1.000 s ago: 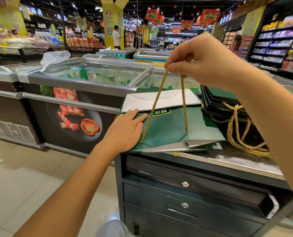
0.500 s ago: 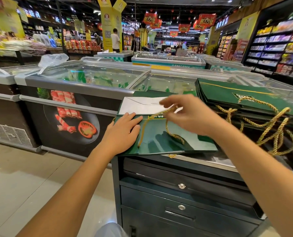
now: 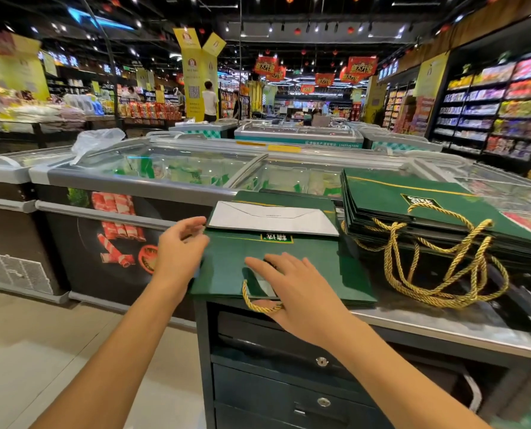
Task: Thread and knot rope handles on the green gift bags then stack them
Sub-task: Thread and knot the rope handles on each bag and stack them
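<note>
Head: right hand (image 3: 295, 289) flat on green gift bag (image 3: 227, 264), rope handle (image 3: 252, 305) threaded.

The right hand (image 3: 292, 289) hid part of the gold rope handle (image 3: 246, 293); the fingers (image 3: 193, 225) of the left hand (image 3: 180, 252) were blurred; the desk (image 3: 428, 325) ran off right.
</note>
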A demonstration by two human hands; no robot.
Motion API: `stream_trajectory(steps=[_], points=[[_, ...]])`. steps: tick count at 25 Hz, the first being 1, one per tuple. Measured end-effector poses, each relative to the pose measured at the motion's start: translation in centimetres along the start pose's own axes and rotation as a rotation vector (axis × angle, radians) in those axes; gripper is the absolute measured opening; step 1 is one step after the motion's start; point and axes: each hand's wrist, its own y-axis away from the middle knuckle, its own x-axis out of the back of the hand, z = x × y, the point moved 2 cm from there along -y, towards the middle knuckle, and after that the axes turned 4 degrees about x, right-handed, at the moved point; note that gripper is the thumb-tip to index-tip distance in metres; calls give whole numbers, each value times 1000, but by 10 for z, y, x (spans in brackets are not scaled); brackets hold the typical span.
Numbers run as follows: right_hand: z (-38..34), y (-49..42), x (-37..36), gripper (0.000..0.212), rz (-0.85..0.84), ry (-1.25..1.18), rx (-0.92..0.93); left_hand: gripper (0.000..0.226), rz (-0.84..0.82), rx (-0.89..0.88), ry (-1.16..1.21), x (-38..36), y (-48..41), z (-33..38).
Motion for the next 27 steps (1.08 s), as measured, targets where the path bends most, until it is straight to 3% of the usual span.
stream_trajectory(steps=[2,6,13,16,22,27], points=[[-2,3,10,61,96,-69,27,26,21,79,221,5,-1,12],[5,1,35,47,460,-283,5,22,-45,118,495,0,7,27],[40,-2,109,14,1003,-765,-178,28,-288,247,375,-47,38,27],[57,2,116,17,1193,-1082,-341,44,-404,325,298,-70,60,29],[58,12,110,24,1268,-1511,-386,103,-422,406,377,-90,84,33],[62,26,121,26,1240,-1682,-309,104,-476,440,543,-95,87,33]])
